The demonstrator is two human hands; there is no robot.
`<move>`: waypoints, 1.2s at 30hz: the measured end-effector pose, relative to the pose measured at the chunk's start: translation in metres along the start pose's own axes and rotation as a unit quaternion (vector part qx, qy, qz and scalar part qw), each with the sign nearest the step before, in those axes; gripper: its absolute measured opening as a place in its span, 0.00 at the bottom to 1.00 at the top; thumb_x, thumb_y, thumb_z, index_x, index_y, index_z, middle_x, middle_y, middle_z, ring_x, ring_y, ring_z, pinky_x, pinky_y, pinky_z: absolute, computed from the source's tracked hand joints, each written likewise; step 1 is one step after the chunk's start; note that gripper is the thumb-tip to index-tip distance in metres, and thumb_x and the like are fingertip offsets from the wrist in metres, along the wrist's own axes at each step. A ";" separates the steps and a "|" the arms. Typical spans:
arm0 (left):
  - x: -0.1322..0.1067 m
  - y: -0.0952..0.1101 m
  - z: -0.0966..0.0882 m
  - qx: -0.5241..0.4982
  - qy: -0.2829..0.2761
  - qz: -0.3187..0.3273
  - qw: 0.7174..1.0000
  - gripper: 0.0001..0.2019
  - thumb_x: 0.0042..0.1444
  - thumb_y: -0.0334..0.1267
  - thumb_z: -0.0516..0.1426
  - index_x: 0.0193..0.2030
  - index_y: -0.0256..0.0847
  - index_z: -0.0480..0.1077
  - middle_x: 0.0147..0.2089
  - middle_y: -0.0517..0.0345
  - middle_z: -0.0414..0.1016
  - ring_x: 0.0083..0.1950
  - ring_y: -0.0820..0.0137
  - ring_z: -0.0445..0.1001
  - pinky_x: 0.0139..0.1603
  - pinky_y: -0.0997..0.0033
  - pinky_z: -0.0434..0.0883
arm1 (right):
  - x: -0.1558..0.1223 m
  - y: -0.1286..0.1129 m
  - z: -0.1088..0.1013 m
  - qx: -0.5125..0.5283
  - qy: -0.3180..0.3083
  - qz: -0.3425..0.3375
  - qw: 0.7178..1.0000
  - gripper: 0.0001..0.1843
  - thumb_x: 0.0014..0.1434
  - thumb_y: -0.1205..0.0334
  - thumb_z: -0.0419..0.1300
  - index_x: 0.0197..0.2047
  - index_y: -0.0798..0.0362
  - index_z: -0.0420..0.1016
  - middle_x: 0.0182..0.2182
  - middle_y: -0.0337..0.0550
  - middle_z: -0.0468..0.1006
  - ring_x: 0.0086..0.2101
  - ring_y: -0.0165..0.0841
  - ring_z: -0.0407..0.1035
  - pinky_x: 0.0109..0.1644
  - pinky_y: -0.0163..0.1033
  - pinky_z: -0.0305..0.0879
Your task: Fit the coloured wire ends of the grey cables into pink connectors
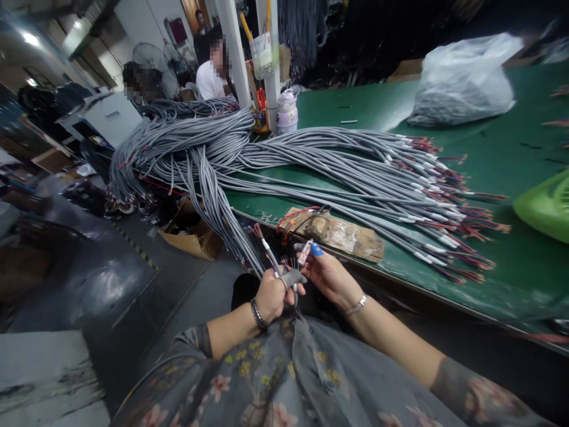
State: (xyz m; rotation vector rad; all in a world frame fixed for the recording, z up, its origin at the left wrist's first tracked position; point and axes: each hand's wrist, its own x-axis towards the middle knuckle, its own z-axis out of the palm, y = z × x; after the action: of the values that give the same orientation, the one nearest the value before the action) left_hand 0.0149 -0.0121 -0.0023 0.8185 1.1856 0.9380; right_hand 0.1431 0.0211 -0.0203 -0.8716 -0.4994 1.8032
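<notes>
My left hand (272,295) is closed around the stripped end of a grey cable (267,248), its thumb wrapped in grey tape. Thin coloured wires (288,263) fan out above that fist. My right hand (328,276) pinches at those wire tips, with a blue cap on one finger and a pale pink tape on another. The held cable runs up into a large heap of grey cables (311,163) spread over the green table (511,261).
A brown taped cardboard pad (342,235) lies at the table's near edge. A white plastic bag (462,80) sits far right, a green plastic object (546,204) at the right edge. Two other people sit behind the cable heap. An open carton (189,232) stands on the floor.
</notes>
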 end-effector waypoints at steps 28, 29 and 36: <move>0.001 0.005 0.002 0.002 -0.003 0.002 1.000 0.19 0.38 0.53 0.62 0.22 0.36 0.68 0.16 0.60 0.69 0.10 0.82 0.55 0.13 0.77 0.47 | 0.000 0.002 -0.001 -0.036 -0.021 -0.035 0.999 0.19 0.45 0.43 0.67 0.31 0.50 0.79 0.27 0.41 0.77 0.27 0.32 0.67 0.30 0.37 0.63; 0.001 0.004 0.002 0.005 -0.003 -0.002 1.000 0.20 0.38 0.53 0.63 0.23 0.36 0.68 0.16 0.60 0.69 0.10 0.82 0.55 0.13 0.77 0.47 | 0.000 0.002 -0.001 -0.038 -0.022 -0.037 0.998 0.19 0.45 0.43 0.67 0.31 0.50 0.79 0.27 0.41 0.77 0.28 0.32 0.67 0.30 0.37 0.63; -0.002 0.003 0.002 0.003 -0.008 0.003 1.000 0.22 0.37 0.56 0.63 0.21 0.36 0.67 0.15 0.59 0.69 0.10 0.81 0.55 0.12 0.76 0.47 | -0.003 -0.002 -0.006 -0.041 -0.067 0.029 0.997 0.26 0.45 0.34 0.63 0.28 0.52 0.77 0.23 0.41 0.75 0.24 0.29 0.66 0.26 0.34 0.63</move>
State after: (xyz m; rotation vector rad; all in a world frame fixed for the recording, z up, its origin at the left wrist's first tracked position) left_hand 0.0160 -0.0132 0.0012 0.8340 1.1729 0.9310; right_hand 0.1494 0.0183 -0.0219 -0.8327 -0.6427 1.9146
